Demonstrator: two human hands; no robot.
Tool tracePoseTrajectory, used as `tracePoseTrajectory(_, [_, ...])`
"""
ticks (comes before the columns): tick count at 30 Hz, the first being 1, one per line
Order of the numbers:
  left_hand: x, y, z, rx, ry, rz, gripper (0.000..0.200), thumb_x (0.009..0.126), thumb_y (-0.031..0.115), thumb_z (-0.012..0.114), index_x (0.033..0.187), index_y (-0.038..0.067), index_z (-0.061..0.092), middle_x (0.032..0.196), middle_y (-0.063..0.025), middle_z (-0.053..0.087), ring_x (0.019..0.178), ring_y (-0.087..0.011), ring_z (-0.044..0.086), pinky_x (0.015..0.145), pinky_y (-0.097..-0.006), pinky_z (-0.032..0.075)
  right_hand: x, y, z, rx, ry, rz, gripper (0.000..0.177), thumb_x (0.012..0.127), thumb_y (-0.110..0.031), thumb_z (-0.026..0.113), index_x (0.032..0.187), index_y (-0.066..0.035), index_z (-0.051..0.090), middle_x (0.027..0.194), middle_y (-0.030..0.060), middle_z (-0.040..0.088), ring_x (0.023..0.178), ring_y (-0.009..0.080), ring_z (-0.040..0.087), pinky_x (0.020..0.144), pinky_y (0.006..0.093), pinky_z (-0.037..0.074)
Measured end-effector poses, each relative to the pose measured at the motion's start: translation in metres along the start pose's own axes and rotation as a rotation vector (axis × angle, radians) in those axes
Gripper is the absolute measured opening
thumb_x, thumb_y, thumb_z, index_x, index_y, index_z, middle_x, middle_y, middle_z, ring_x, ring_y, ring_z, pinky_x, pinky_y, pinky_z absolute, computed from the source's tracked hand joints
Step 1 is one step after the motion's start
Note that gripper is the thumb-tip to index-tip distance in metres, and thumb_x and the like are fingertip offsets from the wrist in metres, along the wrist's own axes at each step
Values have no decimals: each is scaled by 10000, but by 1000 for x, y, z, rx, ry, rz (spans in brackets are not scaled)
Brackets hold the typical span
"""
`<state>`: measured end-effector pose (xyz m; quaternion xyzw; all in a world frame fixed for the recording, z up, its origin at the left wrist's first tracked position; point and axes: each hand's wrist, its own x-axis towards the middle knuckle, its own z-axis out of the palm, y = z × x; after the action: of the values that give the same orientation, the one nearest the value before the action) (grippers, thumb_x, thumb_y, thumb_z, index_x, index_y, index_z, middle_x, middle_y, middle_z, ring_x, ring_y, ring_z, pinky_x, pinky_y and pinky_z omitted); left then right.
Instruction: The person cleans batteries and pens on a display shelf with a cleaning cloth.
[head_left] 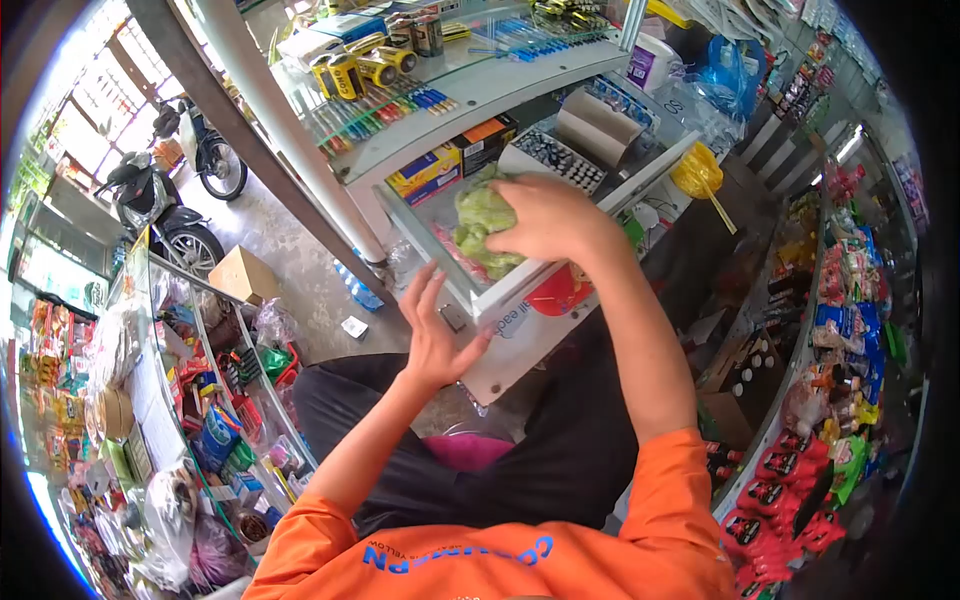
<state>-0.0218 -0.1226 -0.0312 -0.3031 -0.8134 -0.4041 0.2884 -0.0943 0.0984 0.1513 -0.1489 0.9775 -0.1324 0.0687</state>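
Note:
My right hand [548, 218] grips a bag of green items [486, 225] inside the open drawer [590, 252], near its left front corner. What is in the bag is too unclear to name. Just outside that corner is my left hand [437, 332], fingers spread and nothing held. Behind the bag, the drawer holds yellow and blue boxes [425, 172], a tray of small dark-topped items [553, 160] and an open cardboard box [598, 126].
Above the drawer, a glass shelf bears yellow batteries [345, 78] and pens [425, 100]. A yellow bag [697, 172] hangs at the right. Packed shelves flank both sides. Motorbikes [150, 200] and a cardboard box [244, 276] stand at the left.

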Motion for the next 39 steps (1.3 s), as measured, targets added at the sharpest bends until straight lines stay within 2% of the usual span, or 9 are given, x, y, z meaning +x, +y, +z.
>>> tracePoseTrajectory(9, [11, 15, -22, 172, 48, 93, 983, 892, 438, 747, 1584, -58, 255, 1589, -308, 349, 1468, -450, 340, 1247, -562, 225, -13, -5, 3, 41, 91, 11, 734, 841, -581, 730, 1349, -54, 679, 1305, 203, 731, 1192, 379, 711, 1009, 491, 564])
tracePoseTrajectory(15, [110, 77, -48, 206, 155, 207, 746, 934, 336, 665, 1514, -53, 403, 1516, -270, 443, 1465, -408, 385, 1245, -505, 264, -14, -6, 4, 86, 63, 33, 709, 900, -657, 686, 1328, -92, 715, 1342, 160, 733, 1242, 350, 701, 1021, 535, 542])
tracePoseTrajectory(16, [126, 84, -50, 167, 66, 144, 647, 965, 296, 646, 1478, -50, 456, 1489, -253, 479, 1436, -388, 433, 1226, -479, 306, -16, -7, 5, 75, 81, 32, 774, 896, -716, 692, 1355, -93, 711, 1384, 170, 693, 1295, 324, 669, 1070, 440, 526])
tracePoseTrajectory(17, [141, 90, -49, 122, -20, 78, 551, 995, 256, 626, 1441, -46, 509, 1462, -235, 514, 1407, -368, 481, 1207, -453, 348, -16, -7, 13, 65, 82, 35, 774, 896, -716, 692, 1355, -93, 711, 1384, 170, 693, 1295, 324, 669, 1070, 440, 526])
tracePoseTrajectory(19, [162, 95, -44, 26, -14, 41, 447, 1017, 225, 637, 1389, -16, 576, 1386, -218, 565, 1321, -387, 568, 1141, -438, 431, -15, -6, 32, -61, 614, -45, 670, 902, -547, 765, 1364, -70, 676, 1394, 169, 652, 1317, 330, 623, 1104, 439, 492])
tracePoseTrajectory(25, [182, 57, -31, 83, -166, -1, 438, 1074, 307, 609, 1396, 11, 588, 1374, -193, 614, 1343, -360, 578, 1147, -440, 429, -11, 33, -5, 471, 1014, -394, 439, 868, -120, 747, 1285, -18, 653, 1270, 199, 657, 1239, 391, 623, 1075, 490, 480])
tracePoseTrajectory(29, [199, 49, -41, -8, -348, -54, 494, 1084, 357, 598, 1431, 7, 561, 1401, -202, 603, 1380, -376, 549, 1159, -463, 423, 6, 93, -47, 601, 938, -59, 419, 950, -249, 738, 1310, -43, 675, 1260, 179, 714, 1223, 359, 662, 1073, 455, 493])
tracePoseTrajectory(35, [219, 20, -30, -73, -319, 121, 636, 1035, 326, 687, 1551, 31, 462, 1435, -231, 561, 1371, -417, 525, 1149, -481, 421, 113, 174, -105, 300, 922, -70, 549, 963, -459, 740, 1376, -102, 675, 1354, 177, 712, 1316, 392, 632, 1113, 439, 476])
tracePoseTrajectory(39, [219, 24, -31, 28, -479, 141, 834, 946, 291, 770, 1641, 60, 371, 1419, -204, 552, 1354, -402, 520, 1167, -491, 398, 205, 221, -150, 70, 883, -77, 737, 923, -715, 664, 1404, -156, 677, 1385, 184, 692, 1351, 382, 613, 1136, 469, 451])
